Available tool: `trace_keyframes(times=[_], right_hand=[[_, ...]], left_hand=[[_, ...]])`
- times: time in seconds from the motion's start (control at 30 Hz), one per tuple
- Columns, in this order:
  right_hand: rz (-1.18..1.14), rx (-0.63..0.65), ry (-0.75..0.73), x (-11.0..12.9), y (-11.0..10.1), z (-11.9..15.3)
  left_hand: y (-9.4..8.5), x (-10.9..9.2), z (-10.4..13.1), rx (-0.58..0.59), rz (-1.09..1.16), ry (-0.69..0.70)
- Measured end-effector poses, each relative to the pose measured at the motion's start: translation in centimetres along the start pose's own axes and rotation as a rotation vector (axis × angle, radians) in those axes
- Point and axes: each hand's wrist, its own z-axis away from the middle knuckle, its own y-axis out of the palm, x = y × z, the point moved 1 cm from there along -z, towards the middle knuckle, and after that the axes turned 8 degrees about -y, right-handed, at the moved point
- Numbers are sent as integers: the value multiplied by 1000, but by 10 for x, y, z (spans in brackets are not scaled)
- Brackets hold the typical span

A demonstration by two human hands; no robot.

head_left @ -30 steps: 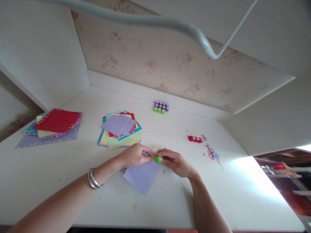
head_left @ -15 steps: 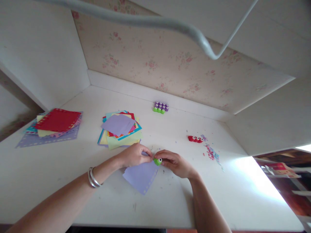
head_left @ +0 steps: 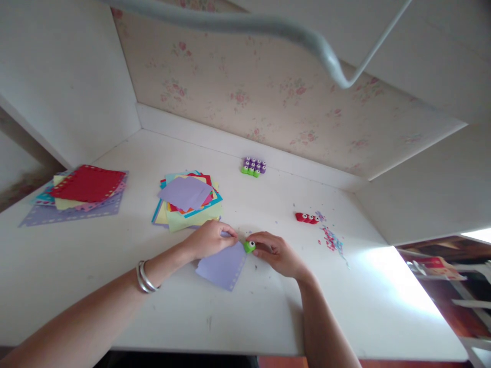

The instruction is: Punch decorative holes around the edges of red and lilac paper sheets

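A sheet of lilac paper lies partly under my left hand, whose thumb and fingers pinch its upper edge. Small punched holes run along the sheet's right edge. My right hand grips a small green craft punch with a white, eye-like button on top. The punch sits at the sheet's upper right corner, just right of my left fingertips. Whether the paper is inside the punch's slot I cannot tell.
A stack of coloured paper lies behind my left hand. Hole-edged sheets are piled at far left. Purple and green punches stand near the back wall, red punches at right beside paper confetti. A pale bar crosses overhead.
The lilac sheet has turned slightly and its lower corner has moved up. The green punch has shifted slightly up at the sheet's corner, still in my right hand.
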Motion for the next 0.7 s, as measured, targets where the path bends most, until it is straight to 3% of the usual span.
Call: trace_keyframes(times=[0.2,0.7], right_hand=[[69,-73,19,-7,2,-2],[119,-133,41,-10,9,-3]], left_hand=[[11,3,1,-155,-104,78],[12,3,3,-226,-122,101]])
